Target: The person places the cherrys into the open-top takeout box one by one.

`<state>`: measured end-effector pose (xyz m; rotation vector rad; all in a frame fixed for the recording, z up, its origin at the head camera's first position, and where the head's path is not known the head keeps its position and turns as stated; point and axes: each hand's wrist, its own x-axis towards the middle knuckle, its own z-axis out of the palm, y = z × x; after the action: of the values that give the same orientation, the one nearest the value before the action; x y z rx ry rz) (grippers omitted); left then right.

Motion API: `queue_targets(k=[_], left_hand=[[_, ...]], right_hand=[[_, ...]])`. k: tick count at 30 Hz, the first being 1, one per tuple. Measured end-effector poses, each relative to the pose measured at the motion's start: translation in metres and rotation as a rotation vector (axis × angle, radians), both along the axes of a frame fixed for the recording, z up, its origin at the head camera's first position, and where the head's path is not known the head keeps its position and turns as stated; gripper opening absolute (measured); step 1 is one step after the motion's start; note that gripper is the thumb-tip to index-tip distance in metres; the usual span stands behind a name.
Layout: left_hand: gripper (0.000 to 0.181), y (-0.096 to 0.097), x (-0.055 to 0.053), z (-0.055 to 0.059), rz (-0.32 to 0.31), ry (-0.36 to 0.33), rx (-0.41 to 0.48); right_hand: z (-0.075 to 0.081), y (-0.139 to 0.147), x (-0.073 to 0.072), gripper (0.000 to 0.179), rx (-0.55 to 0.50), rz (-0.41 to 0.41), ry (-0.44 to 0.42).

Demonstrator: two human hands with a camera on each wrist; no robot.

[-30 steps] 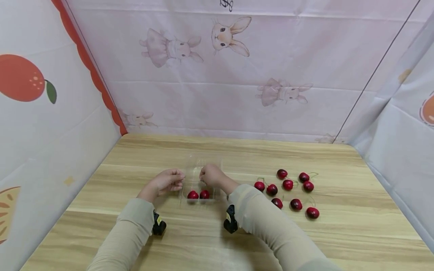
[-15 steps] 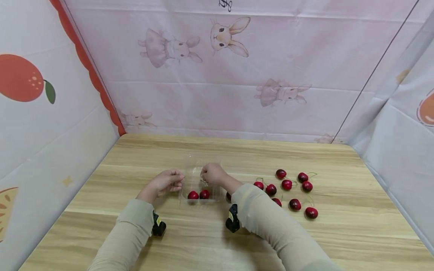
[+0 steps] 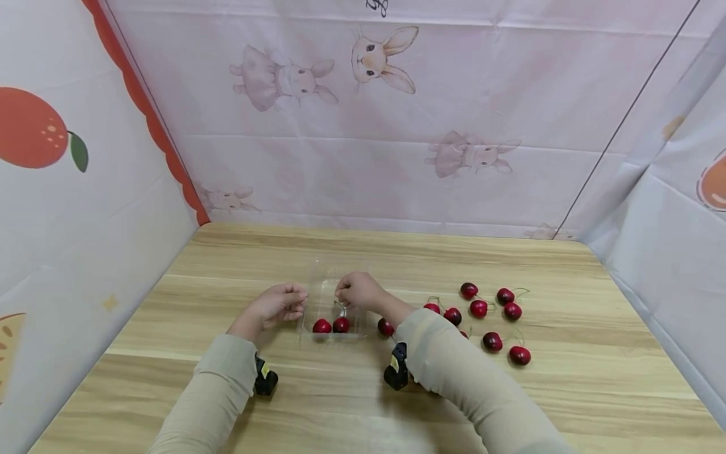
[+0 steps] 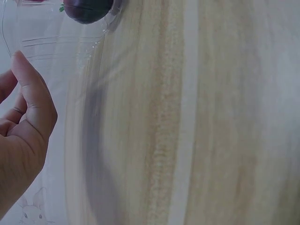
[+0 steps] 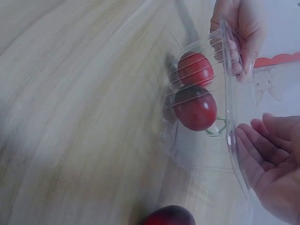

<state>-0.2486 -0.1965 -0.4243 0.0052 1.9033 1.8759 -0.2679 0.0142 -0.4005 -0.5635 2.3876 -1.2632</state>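
A clear plastic box (image 3: 326, 302) stands on the table with two dark red cherries (image 3: 341, 325) side by side at its near end. My left hand (image 3: 282, 304) pinches the box's left rim between thumb and fingers, as the right wrist view also shows. Over the box's right side hangs my right hand (image 3: 358, 291), its fingers loosely bent and holding nothing. A green stem (image 5: 216, 126) rises from one of the boxed cherries, close to those fingertips. Just right of the box lies another cherry (image 3: 386, 326), partly beside my right sleeve.
Several loose cherries with stems (image 3: 492, 342) are scattered over the right part of the wooden table (image 3: 317, 403). My right forearm covers some of them. Printed cloth walls (image 3: 363, 189) stand at the back and both sides.
My right wrist and sleeve have shifted a little to the right, uncovering a cherry beside the box. A stem now shows below my right fingers. My left hand stays at the rim.
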Motion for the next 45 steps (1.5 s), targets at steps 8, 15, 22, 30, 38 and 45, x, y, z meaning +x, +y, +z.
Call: queue_targets(k=[8, 15, 22, 30, 38, 45], left_hand=[[0.013, 0.0, 0.0, -0.002, 0.001, 0.009, -0.011], [0.014, 0.0, 0.0, -0.003, 0.001, 0.012, -0.003], [0.01, 0.0, -0.002, -0.003, -0.011, 0.002, 0.014], [0.008, 0.002, -0.002, -0.004, -0.018, 0.007, 0.02], [0.008, 0.002, -0.002, -0.006, -0.018, 0.01, 0.028], [0.008, 0.003, -0.001, -0.005, -0.023, 0.01, 0.027]], right_hand=[[-0.001, 0.01, 0.0, 0.019, -0.101, -0.023, -0.061], [0.007, 0.022, 0.004, 0.021, -0.216, -0.052, -0.123], [0.022, 0.033, 0.013, 0.022, -0.293, -0.061, -0.124], [0.006, 0.044, 0.006, 0.025, -0.345, -0.085, -0.166], [0.0, 0.055, 0.01, 0.024, -0.379, -0.103, -0.175], [-0.003, 0.064, 0.012, 0.027, -0.408, -0.135, -0.21]])
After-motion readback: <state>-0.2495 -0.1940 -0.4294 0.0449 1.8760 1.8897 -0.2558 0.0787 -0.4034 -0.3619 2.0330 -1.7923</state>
